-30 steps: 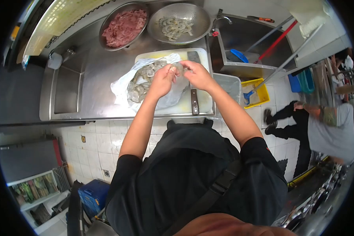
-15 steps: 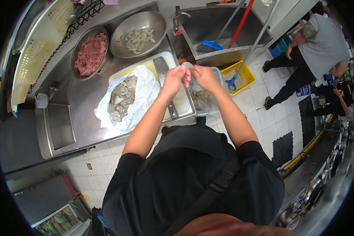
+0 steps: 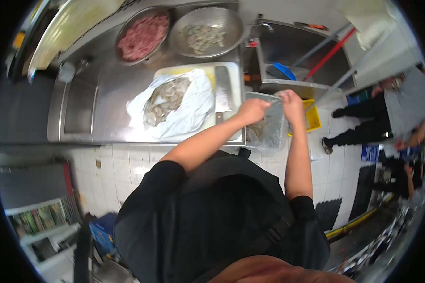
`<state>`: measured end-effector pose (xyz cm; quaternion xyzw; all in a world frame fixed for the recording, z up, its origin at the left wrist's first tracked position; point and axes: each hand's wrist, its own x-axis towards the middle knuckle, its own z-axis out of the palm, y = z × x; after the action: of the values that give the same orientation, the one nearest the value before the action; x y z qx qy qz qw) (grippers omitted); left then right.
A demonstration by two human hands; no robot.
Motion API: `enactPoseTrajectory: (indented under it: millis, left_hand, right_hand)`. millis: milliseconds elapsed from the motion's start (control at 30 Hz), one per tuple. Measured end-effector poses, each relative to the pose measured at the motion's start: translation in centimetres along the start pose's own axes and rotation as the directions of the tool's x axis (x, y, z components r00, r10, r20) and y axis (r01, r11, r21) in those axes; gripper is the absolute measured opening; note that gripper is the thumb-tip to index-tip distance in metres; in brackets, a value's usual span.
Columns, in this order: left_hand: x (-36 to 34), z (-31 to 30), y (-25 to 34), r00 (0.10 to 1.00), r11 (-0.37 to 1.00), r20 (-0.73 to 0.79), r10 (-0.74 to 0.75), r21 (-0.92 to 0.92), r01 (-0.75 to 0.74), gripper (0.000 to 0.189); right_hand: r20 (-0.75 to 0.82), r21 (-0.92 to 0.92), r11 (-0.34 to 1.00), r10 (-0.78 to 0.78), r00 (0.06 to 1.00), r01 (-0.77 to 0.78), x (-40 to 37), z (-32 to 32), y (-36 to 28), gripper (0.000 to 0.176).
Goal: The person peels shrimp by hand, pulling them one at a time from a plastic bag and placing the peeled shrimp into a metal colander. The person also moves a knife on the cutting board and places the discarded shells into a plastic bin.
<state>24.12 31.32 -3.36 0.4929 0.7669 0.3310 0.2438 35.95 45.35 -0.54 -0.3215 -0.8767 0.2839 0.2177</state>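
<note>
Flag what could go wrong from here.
1. The cleaver lies bare on the board by the left forearm; bringing the left hand back could brush its blade.
2. The bin seems to sit just off the counter edge under both hands; a push from the right hand might tip it.

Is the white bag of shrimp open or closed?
Open. The white plastic bag lies spread wide on the cutting board, and the grey raw shrimp heaped inside it show plainly from above.
</note>
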Motion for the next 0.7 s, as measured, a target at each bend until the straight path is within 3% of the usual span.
enactPoseTrajectory:
  millis: [33, 67, 100, 133, 167, 200, 233, 267, 300, 333, 367, 400, 433, 467, 500, 567, 600, 633, 667, 700]
  left_hand:
    - [-0.4, 0.1, 0.2, 0.988, 0.99, 0.103, -0.114, 0.092, 0.104, 0.038]
    - [-0.9, 0.0, 0.5, 0.952, 0.962, 0.197, -0.234, 0.186, 0.198, 0.038]
    - [-1.6, 0.3, 0.8, 0.949, 0.956, 0.168, -0.267, 0.173, 0.238, 0.038]
    - [-2.3, 0.8, 1.2, 0.963, 0.953, 0.048, -0.267, 0.158, 0.257, 0.038]
    - [-2.7, 0.6, 1.1, 0.963, 0.952, -0.072, -0.261, 0.146, 0.269, 0.04]
    - [-3.0, -0.4, 0.7, 0.955, 0.947, -0.094, -0.281, 0.134, 0.291, 0.04]
    - [-3.3, -1.2, 0.4, 0.959, 0.973, -0.192, -0.21, 0.06, 0.225, 0.037]
    - [-3.7, -2.1, 0.1, 0.946, 0.989, -0.292, -0.142, -0.003, 0.147, 0.033]
    - [-4.4, -3.6, -0.5, 0.939, 0.987, -0.306, -0.157, -0.011, 0.161, 0.033]
    - [-5.4, -5.7, -1.7, 0.948, 0.983, -0.259, -0.185, -0.05, 0.178, 0.029]
    - [-6.7, -7.6, -2.9, 0.955, 0.977, -0.21, -0.21, -0.091, 0.195, 0.026]
    - [-8.1, -8.7, -4.4, 0.931, 0.967, -0.273, -0.241, -0.148, 0.207, 0.019]
    - [-9.8, -9.9, -5.8, 0.902, 0.957, -0.324, -0.285, -0.151, 0.248, 0.019]
    - [-11.6, -11.1, -7.2, 0.869, 0.945, -0.372, -0.325, -0.155, 0.288, 0.018]
    - [-13.6, -12.3, -8.6, 0.84, 0.937, -0.415, -0.349, -0.134, 0.324, 0.018]
    - [-17.5, -14.6, -10.4, 0.758, 0.906, -0.501, -0.419, -0.181, 0.382, 0.018]
    - [-19.3, -15.8, -10.7, 0.701, 0.885, -0.542, -0.464, -0.246, 0.395, 0.018]
    - [-20.8, -16.4, -11.5, 0.697, 0.884, -0.545, -0.466, -0.25, 0.396, 0.018]
    - [-22.1, -16.9, -12.3, 0.638, 0.849, -0.56, -0.528, -0.327, 0.415, 0.017]
    - [-23.2, -17.4, -13.0, 0.574, 0.809, -0.57, -0.588, -0.404, 0.427, 0.017]
  right_hand:
    - [0.006, -0.101, 0.995, 0.016, 1.0, -0.015, 1.0, 0.0, 0.5, 0.024]
    - [0.168, -0.085, 0.995, 0.068, 0.984, -0.054, 2.3, -0.2, 0.0, 0.023]
    - [0.327, -0.086, 0.991, 0.121, 0.937, -0.098, 3.6, -0.2, -0.7, 0.022]
    - [0.536, -0.021, 0.975, 0.198, 0.821, -0.222, 5.8, 0.7, -1.6, 0.023]
    - [0.475, 0.604, 0.682, 0.108, 0.873, -0.413, 6.8, 2.3, -2.6, 0.027]
    - [0.39, 0.749, 0.503, 0.193, 0.901, -0.432, 8.1, 2.6, -6.5, 0.029]
    - [0.319, 0.861, 0.306, 0.299, 0.899, -0.407, 9.2, 2.9, -10.9, 0.031]
    - [0.237, 0.835, 0.438, 0.259, 0.936, -0.333, 9.9, 4.4, -13.4, 0.031]
    - [0.155, 0.794, 0.556, 0.206, 0.966, -0.246, 10.8, 5.9, -15.2, 0.031]
    - [0.078, 0.659, 0.75, 0.01, 0.997, -0.059, 11.4, 8.6, -16.2, 0.028]
    - [0.069, 0.582, 0.805, -0.189, 0.98, 0.114, 11.6, 11.3, -17.2, 0.023]
    - [0.156, 0.554, 0.82, -0.273, 0.949, 0.145, 10.6, 13.7, -19.5, 0.019]
    - [0.207, 0.54, 0.798, -0.433, 0.878, 0.266, 8.9, 15.0, -23.0, 0.018]
    - [0.318, 0.534, 0.801, -0.488, 0.813, 0.272, 7.8, 18.9, -24.1, 0.019]
    - [0.423, 0.503, 0.787, -0.585, 0.692, 0.357, 6.3, 21.7, -26.0, 0.023]
    - [0.55, 0.214, 0.796, -0.577, 0.604, 0.566, 2.9, 25.3, -30.2, 0.021]
    - [0.552, 0.214, 0.792, -0.581, 0.598, 0.571, 2.2, 27.0, -31.1, 0.021]
    - [0.515, 0.154, 0.654, -0.693, 0.504, 0.741, 1.6, 29.0, -31.5, 0.019]
    - [0.487, 0.083, 0.483, -0.783, 0.387, 0.872, 1.3, 30.7, -31.6, 0.018]
    - [0.487, 0.084, 0.478, -0.785, 0.383, 0.874, 1.2, 31.9, -31.3, 0.018]
